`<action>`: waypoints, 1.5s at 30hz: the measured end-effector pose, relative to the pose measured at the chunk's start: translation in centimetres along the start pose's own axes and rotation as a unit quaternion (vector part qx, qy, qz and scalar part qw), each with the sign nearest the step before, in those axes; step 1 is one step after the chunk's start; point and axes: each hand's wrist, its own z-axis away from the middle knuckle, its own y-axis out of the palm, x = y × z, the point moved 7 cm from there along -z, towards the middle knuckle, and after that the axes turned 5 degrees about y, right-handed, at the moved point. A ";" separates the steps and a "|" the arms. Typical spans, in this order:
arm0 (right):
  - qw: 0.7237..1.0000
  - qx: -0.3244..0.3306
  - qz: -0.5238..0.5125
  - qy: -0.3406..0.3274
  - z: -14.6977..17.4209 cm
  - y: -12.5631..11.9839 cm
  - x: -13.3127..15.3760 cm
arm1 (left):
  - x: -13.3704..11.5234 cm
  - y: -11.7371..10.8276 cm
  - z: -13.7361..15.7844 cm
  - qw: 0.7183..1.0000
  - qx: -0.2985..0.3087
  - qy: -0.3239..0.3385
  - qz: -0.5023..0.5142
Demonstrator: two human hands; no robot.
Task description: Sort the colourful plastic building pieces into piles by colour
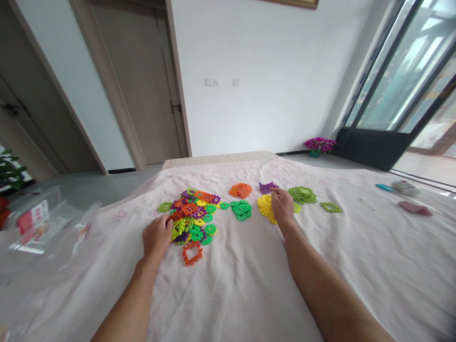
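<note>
- Head view, lower left of centre: orange square frame on cloth.
- Left of centre: left hand at mixed pile's left edge; grip unclear.
- Right of centre: right hand over yellow pieces, fingers bent; cannot tell if holding.
- Beyond: purple pieces.

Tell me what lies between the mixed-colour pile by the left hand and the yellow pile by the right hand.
In the head view, a pile of green notched discs lies there, with an orange pile just beyond it.
</note>
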 end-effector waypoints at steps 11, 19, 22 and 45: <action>0.978 0.057 0.158 0.124 -4.3 -1.6 -8.5 | 0.0 -0.1 -0.1 1.000 -0.002 0.007 -0.019; 0.981 0.042 0.157 0.105 -4.1 -1.6 -8.3 | -0.1 -0.2 0.0 1.000 -0.002 0.001 -0.003; 0.985 -0.019 0.147 0.085 -3.9 -3.0 -7.3 | -0.1 -0.1 0.0 1.000 0.000 0.003 -0.002; 0.938 0.217 -0.071 -0.262 4.9 4.0 7.3 | 0.1 0.0 -0.1 1.000 -0.006 0.004 -0.006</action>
